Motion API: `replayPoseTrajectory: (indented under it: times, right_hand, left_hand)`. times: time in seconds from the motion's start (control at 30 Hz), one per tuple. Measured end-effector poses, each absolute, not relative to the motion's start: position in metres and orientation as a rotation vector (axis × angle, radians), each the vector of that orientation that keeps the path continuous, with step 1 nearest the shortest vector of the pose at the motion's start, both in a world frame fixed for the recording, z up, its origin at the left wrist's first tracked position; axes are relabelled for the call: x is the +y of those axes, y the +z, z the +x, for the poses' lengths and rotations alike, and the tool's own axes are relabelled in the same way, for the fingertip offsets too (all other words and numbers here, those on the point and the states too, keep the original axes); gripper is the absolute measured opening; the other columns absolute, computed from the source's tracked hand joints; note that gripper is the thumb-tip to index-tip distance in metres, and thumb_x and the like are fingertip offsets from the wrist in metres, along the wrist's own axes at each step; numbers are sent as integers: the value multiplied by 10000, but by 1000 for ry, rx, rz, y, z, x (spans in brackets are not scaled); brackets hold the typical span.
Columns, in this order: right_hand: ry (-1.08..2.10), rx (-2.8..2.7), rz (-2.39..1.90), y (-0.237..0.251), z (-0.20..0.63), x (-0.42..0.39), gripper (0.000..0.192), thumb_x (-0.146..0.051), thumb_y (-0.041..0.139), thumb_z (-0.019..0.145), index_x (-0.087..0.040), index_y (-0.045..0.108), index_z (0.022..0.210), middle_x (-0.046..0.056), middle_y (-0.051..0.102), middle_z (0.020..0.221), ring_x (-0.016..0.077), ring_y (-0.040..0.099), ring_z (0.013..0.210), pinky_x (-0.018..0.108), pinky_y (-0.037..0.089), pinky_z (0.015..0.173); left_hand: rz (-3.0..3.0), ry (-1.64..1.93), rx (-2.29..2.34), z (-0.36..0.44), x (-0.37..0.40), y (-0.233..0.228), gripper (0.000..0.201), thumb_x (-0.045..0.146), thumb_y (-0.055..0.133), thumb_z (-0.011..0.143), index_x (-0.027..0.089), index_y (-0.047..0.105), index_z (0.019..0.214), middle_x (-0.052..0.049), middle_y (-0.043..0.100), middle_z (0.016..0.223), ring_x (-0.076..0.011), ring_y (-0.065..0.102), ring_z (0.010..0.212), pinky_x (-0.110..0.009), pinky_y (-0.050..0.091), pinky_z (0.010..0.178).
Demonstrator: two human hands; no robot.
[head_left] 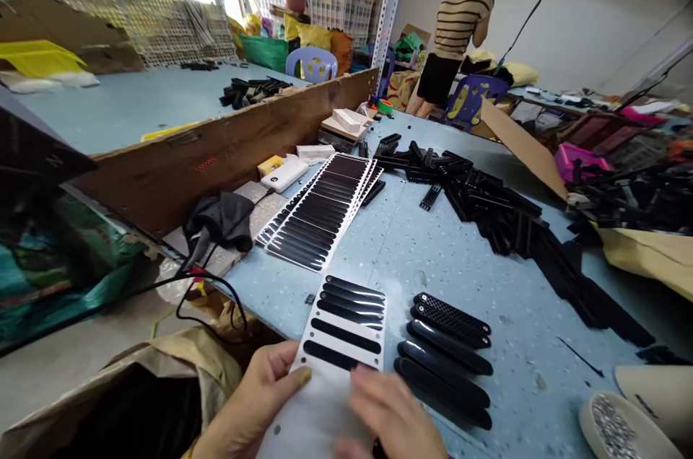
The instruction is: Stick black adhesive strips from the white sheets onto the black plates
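My left hand [273,379] pinches the left edge of a white backing sheet [325,401] with its thumb on top. The sheet carries several glossy black adhesive strips [346,334] at its far end, while its near part is bare. My right hand [393,408] is over the sheet's right side, fingertips near the closest strip. Its fingers are smeared by motion, so whether they hold anything is unclear. Right of the sheet, several long black handle-like pieces [444,372] lie side by side; the farthest have a textured face and screw holes [452,318].
More strip sheets [319,210] lie farther up the blue table [401,250]. A heap of black plastic parts [476,195] spreads at the right. A bowl of small metal pieces [617,430] stands bottom right. A wooden divider [232,134] runs along the left. A person [460,19] stands at the back.
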State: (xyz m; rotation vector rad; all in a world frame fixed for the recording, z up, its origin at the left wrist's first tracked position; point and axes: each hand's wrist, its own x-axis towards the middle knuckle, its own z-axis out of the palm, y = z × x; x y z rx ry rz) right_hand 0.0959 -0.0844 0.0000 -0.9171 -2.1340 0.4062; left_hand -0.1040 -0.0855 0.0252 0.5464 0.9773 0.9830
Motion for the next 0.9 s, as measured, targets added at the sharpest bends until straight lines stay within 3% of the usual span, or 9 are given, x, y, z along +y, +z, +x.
replayPoseTrajectory:
  times: [0.07,0.17,0.33,0.43,0.53,0.63,0.77,0.83,0.9]
  right_hand:
    - [441,-1954,-980,7,87,-68,274,-268,562,903,-160,690,1119,152,729,1035,305,687,962,481,581,837]
    - [740,-1802,-915,21,76,-51,243,-251,550,911,-162,716,1065,129,744,962,253,696,870,408,581,785]
    - [1417,-1459,-1017,34,75,-46,306,-330,549,925,-163,750,767,60,718,730,179,648,667,283,518,614]
    - [1618,-1089,-1090,46,82,-33,333,-366,582,912,-149,713,697,44,688,662,162,623,615,276,505,601]
    - [1534,-844,-982,77,106,-4,351,-390,522,952,-148,698,769,71,715,751,198,677,731,366,549,749]
    - [1170,-750,-830,117,147,22,221,-359,560,944,-181,666,866,5,666,740,160,666,703,374,567,745]
    - [608,-791,-958,135,189,22,183,-326,602,924,-162,659,866,7,653,740,153,658,678,356,568,715]
    - [495,-866,-1123,123,199,8,211,-338,585,932,-151,668,880,48,692,798,184,676,729,380,567,746]
    - [443,-990,-1292,103,206,-9,227,-340,568,938,-147,678,893,80,715,845,203,683,755,378,565,752]
  left_hand:
    - [623,996,972,-97,-83,31,311,354,779,741,143,760,968,-51,726,754,-179,630,666,-256,487,649]
    - [776,998,1029,-87,-76,41,212,330,741,776,142,777,867,-35,713,750,-155,588,671,-215,442,624]
    - [965,943,1059,-83,-65,44,205,343,676,818,167,781,819,-20,701,710,-142,574,658,-198,429,610]
    - [1065,883,1050,-89,-51,49,193,326,660,824,197,797,866,-15,726,730,-154,609,670,-205,460,622]
    - [1320,855,1086,-96,-24,73,183,284,662,821,215,805,914,-11,756,775,-177,643,691,-222,493,613]
    - [1463,1258,1308,-94,17,115,166,197,698,777,210,800,908,21,746,719,-132,610,610,-188,460,511]
    - [1432,2039,1198,-74,76,169,278,37,747,693,151,780,944,-3,773,912,-127,665,793,-250,525,812]
    - [1414,2149,934,-65,99,176,267,-4,756,663,146,780,883,1,775,907,-139,676,847,-300,519,905]
    - [1338,1983,746,-61,111,162,235,11,753,679,163,776,857,8,776,911,-141,676,892,-324,505,953]
